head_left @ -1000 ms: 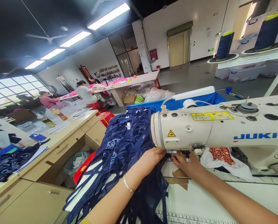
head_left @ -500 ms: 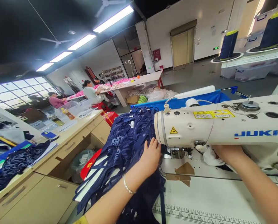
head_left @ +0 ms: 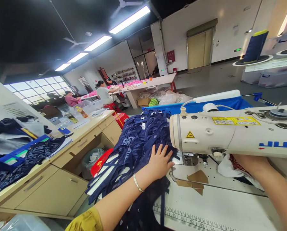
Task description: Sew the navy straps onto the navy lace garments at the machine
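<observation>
My left hand [head_left: 159,163] lies with its fingers spread on a heap of navy strappy garments [head_left: 136,141], just left of the sewing machine's needle area. A silver bangle rings that wrist. My right hand [head_left: 246,163] reaches under the arm of the white sewing machine [head_left: 206,128], and its fingers are hidden there. Beside it is a crumpled white cloth [head_left: 224,167], with a dark red patterned piece [head_left: 235,163] showing between cloth and hand. Brown tape [head_left: 197,179] is stuck on the machine bed in front of the presser foot.
A wooden desk [head_left: 47,189] with drawers stands left, holding dark patterned fabric [head_left: 42,150] and a blue tray. Ruler markings [head_left: 189,221] run along the front of the sewing table. Behind the machine is a blue cloth bin [head_left: 239,103]. Several people sit at far tables.
My left hand has spread its fingers on the garments. At my right hand, more of the white cloth and a red patterned piece now show. The view has swung left.
</observation>
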Action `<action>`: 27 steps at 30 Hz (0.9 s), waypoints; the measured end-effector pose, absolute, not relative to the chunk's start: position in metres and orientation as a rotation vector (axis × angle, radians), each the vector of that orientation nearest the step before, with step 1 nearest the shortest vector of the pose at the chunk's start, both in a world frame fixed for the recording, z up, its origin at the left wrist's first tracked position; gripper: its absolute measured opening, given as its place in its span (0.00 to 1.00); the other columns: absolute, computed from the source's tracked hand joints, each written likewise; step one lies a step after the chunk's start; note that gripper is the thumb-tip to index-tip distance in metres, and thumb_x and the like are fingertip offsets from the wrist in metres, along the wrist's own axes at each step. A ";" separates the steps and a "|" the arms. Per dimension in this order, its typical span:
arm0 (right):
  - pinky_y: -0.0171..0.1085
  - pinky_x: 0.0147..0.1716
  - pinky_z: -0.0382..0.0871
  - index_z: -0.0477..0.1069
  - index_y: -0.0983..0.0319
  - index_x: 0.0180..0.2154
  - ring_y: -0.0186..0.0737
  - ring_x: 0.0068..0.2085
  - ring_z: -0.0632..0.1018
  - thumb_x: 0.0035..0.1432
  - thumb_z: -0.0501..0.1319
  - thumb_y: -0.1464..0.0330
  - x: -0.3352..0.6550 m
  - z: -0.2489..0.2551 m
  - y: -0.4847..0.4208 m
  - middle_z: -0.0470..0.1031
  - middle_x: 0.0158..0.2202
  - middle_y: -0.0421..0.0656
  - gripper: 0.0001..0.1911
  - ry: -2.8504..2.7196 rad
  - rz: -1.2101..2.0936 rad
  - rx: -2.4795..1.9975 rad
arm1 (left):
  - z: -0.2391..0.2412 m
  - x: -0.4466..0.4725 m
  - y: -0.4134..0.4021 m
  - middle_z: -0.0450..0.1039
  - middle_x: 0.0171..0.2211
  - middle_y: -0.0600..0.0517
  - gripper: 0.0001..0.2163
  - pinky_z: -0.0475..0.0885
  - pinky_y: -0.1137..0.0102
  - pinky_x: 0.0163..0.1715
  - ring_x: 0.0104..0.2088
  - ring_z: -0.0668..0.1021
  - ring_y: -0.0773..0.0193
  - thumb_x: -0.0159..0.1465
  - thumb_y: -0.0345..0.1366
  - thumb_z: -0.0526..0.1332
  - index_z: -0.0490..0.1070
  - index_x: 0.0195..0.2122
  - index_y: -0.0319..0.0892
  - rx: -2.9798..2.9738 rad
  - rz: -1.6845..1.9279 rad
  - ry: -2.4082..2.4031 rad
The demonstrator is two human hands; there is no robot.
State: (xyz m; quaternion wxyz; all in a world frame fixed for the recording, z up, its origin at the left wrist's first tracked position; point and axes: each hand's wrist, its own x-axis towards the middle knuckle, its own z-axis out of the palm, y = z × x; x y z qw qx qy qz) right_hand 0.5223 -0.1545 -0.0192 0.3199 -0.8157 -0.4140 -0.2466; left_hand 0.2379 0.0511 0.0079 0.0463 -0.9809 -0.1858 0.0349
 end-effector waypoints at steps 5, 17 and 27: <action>0.57 0.67 0.57 0.62 0.52 0.67 0.55 0.72 0.54 0.61 0.50 0.58 0.521 -0.019 -0.156 0.54 0.73 0.39 0.33 -1.091 -0.654 -2.100 | -0.008 0.269 0.022 0.53 0.71 0.36 0.25 0.47 0.33 0.67 0.72 0.53 0.40 0.74 0.44 0.51 0.61 0.68 0.36 -3.002 -0.152 -0.838; 0.63 0.65 0.55 0.66 0.49 0.64 0.61 0.71 0.56 0.57 0.50 0.60 0.533 -0.025 -0.156 0.61 0.70 0.41 0.33 -1.171 -0.692 -2.178 | -0.015 0.258 0.098 0.54 0.72 0.44 0.24 0.52 0.44 0.69 0.73 0.52 0.45 0.74 0.47 0.52 0.60 0.69 0.46 -3.176 -0.054 -0.323; 0.59 0.63 0.61 0.73 0.54 0.57 0.62 0.66 0.64 0.55 0.53 0.54 0.526 -0.005 -0.156 0.70 0.63 0.48 0.30 -1.074 -0.415 -2.260 | 0.008 0.283 0.055 0.71 0.60 0.37 0.15 0.63 0.53 0.65 0.63 0.71 0.49 0.70 0.30 0.58 0.72 0.57 0.37 -3.173 -0.265 -0.414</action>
